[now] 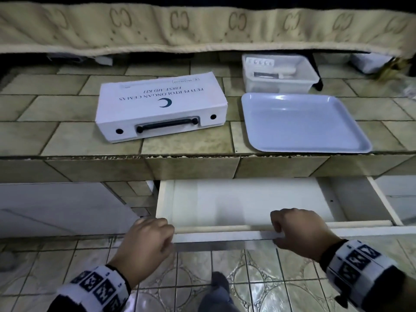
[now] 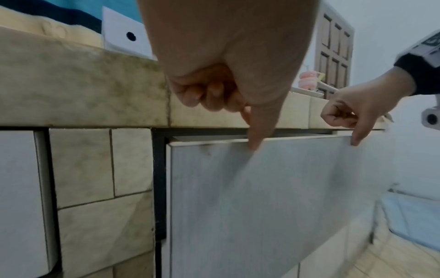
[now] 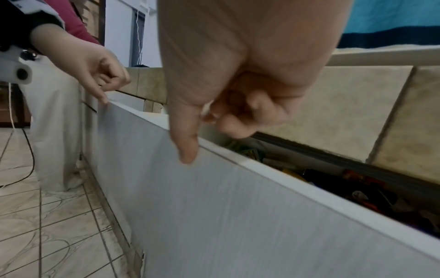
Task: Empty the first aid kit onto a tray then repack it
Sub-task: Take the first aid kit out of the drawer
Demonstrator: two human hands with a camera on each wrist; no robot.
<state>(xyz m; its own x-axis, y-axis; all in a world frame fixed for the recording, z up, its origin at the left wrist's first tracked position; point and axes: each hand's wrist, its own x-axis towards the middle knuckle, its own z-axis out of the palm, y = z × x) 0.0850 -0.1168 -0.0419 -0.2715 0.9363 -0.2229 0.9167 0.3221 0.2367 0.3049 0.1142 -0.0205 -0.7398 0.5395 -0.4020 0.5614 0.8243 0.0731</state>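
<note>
Sitting shut at centre left on the tiled counter, the white first aid kit (image 1: 161,109) is looking rigid and fairly light; its black handle (image 1: 166,125) seems the place to grasp. Right of it the tray (image 1: 301,122) is lying bare. Below, left hand (image 1: 148,242) and right hand (image 1: 297,230) are gripping the drawer front (image 1: 225,236), fingers curled over its top edge.

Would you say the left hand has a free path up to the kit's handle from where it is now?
Probably yes: the left hand grips the open drawer front, and the kit lies above it with its handle facing the counter edge, unobstructed.
</note>
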